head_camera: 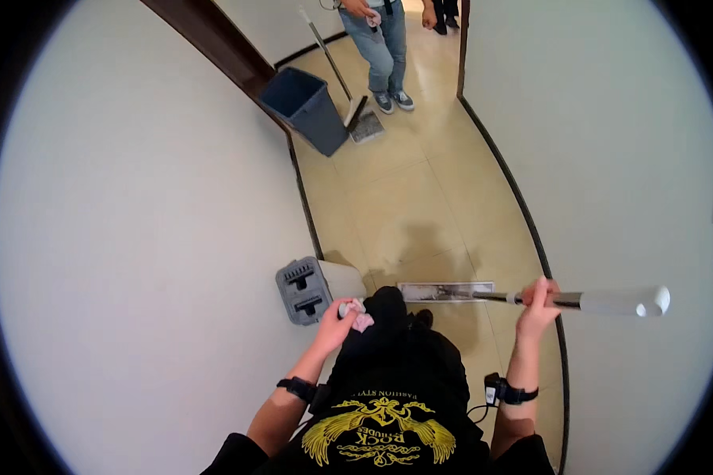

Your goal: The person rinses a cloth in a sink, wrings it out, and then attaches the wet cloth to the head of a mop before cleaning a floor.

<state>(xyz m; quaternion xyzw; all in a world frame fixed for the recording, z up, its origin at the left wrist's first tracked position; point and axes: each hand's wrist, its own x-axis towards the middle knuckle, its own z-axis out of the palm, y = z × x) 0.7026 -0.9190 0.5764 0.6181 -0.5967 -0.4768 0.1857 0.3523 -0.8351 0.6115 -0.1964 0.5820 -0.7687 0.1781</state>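
Note:
My right hand [536, 313] grips the pole of a flat mop, below its white handle grip [618, 301]. The rectangular mop head [422, 292] lies on the floor just in front of my feet. In my left hand [331, 328] is a crumpled pink and white cloth or tissue [362, 321], held at my left thigh. Just beyond that hand stands a flat-mop bucket [341, 278] with a white body and a grey slotted top [303, 292], close to the left wall.
A dark grey bin [321, 122] stands by the left doorframe [237, 56]. Beside it, a broom [356, 113] rests with a dustpan [367, 126]. Another person [386, 53] in jeans stands in the doorway, holding something pink. White walls [618, 178] flank the tiled floor [404, 196].

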